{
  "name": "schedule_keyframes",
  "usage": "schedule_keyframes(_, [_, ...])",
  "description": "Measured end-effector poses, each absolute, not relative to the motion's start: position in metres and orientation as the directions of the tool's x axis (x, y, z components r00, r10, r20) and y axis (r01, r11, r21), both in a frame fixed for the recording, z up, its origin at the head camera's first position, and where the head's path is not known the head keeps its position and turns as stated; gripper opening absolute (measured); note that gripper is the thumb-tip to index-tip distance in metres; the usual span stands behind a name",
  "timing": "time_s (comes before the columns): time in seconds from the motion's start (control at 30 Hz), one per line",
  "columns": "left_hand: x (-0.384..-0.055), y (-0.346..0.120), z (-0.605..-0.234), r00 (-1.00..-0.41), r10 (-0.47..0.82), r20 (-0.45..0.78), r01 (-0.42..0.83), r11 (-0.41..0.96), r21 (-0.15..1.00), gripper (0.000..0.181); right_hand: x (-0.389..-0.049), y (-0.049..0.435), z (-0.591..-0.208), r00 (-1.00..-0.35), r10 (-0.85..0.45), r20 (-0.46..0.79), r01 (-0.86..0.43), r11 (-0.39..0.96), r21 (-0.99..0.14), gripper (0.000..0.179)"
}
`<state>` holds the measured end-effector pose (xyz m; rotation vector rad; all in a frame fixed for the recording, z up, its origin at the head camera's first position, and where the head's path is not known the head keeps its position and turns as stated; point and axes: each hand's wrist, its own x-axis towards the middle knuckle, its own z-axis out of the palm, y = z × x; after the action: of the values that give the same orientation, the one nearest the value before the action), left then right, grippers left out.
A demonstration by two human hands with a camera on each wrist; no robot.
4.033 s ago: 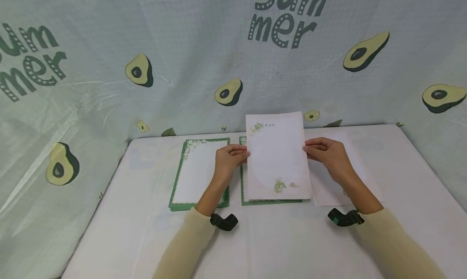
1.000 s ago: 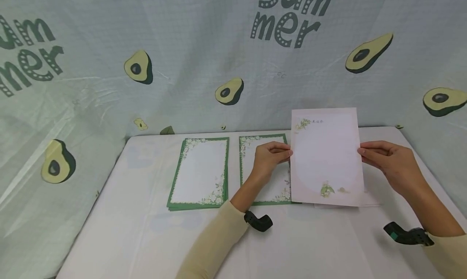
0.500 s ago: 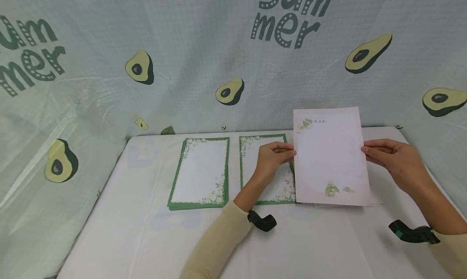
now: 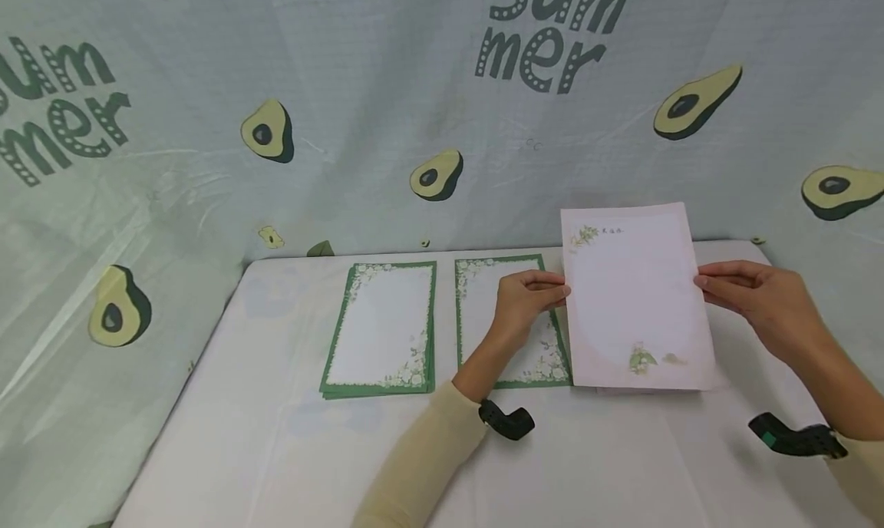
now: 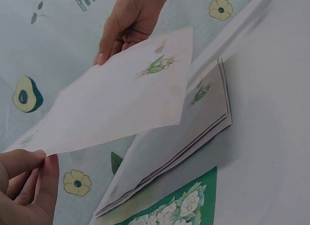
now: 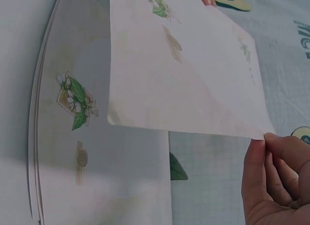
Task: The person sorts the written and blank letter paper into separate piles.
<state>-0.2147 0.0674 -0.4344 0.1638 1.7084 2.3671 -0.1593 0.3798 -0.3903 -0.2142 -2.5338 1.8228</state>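
Note:
A pale pink sheet of paper (image 4: 631, 298) with small green plant prints is held up by its two side edges. My left hand (image 4: 525, 301) pinches its left edge between thumb and fingers. On the opposite edge, my right hand (image 4: 756, 298) pinches it the same way. Both wrist views show the sheet raised above a stack of matching pink sheets (image 6: 72, 186) lying on the table. In the left wrist view that stack (image 5: 169, 142) shows several layered edges. The head view has it mostly hidden behind the raised sheet.
Left of the pink stack lies a green-bordered floral sheet (image 4: 483, 305), partly behind my left hand. Farther left is a stack of green-bordered sheets (image 4: 383, 325). The white-covered table (image 4: 311, 466) ends at a curtain (image 4: 359, 90) printed with avocados.
Over four seconds both hands have carried the pink sheet rightward, from over the middle green-bordered paper to over the pink stack. In the last second it shifted slightly farther right.

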Motion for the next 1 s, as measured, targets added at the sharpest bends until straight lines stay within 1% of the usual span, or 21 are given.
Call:
schedule_keyframes(0.23, [-0.216, 0.073, -0.439, -0.97, 0.236, -0.058, -0.129, -0.297, 0.946, 0.012, -0.162, 0.385, -0.393, -0.992, 0.113, -0.062, 0.101, 0.382, -0.919, 0.012])
schedule_keyframes(0.5, [-0.222, 0.079, -0.448, -0.97, 0.233, -0.067, -0.133, -0.279, 0.951, 0.015, -0.168, 0.388, -0.394, -0.991, 0.107, -0.078, 0.117, 0.437, -0.892, 0.022])
schedule_keyframes(0.7, [-0.225, 0.085, -0.452, -0.968, 0.224, -0.11, -0.16, -0.22, 0.962, 0.012, -0.175, 0.396, -0.401, -0.99, 0.096, -0.099, 0.134, 0.484, -0.865, 0.038])
schedule_keyframes(0.83, [-0.226, 0.089, -0.452, -0.97, 0.214, -0.119, -0.159, -0.18, 0.971, 0.012, -0.181, 0.404, -0.408, -0.988, 0.072, -0.136, 0.153, 0.499, -0.853, 0.047])
schedule_keyframes(1.0, [-0.228, 0.094, -0.455, -0.974, 0.183, -0.131, -0.153, -0.11, 0.982, 0.009, -0.189, 0.411, -0.418, -0.985, 0.03, -0.169, 0.162, 0.5, -0.851, 0.049])
